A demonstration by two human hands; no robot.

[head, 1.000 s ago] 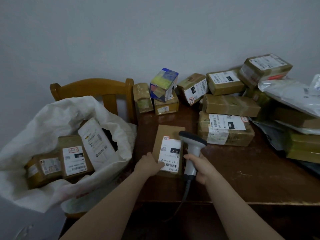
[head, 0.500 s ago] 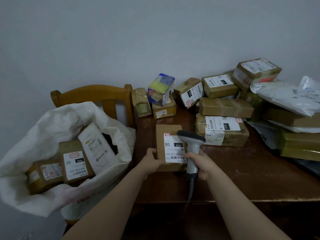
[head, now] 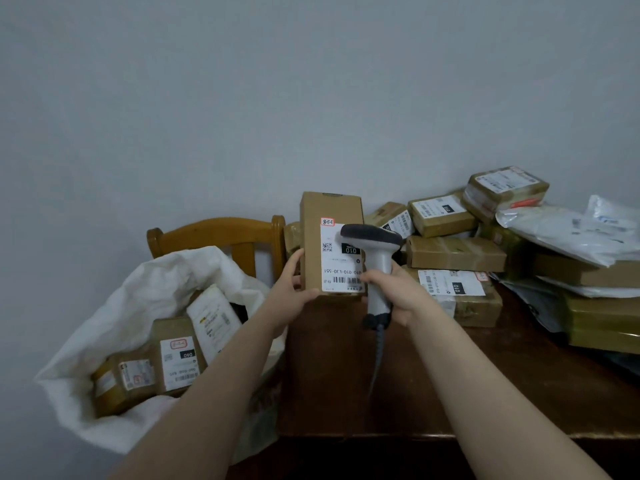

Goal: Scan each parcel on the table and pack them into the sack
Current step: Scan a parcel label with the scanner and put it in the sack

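Listing by size: table [head: 450, 375], bearing a pile [head: 453, 258] of parcels along its right and rear. Sack [head: 145, 282], white, open-mouthed, beside the table's left edge, partly filled. Box [head: 313, 244], upright above the table, label [head: 341, 268] facing the wearer. Scanner [head: 379, 268], close before the label. Left hand [head: 289, 292] grips the box's lower left corner; right hand [head: 398, 292] wraps the scanner handle. Risk: one-handed corner grip may let the box tip or slip; scanner head covering the label could spoil the read.
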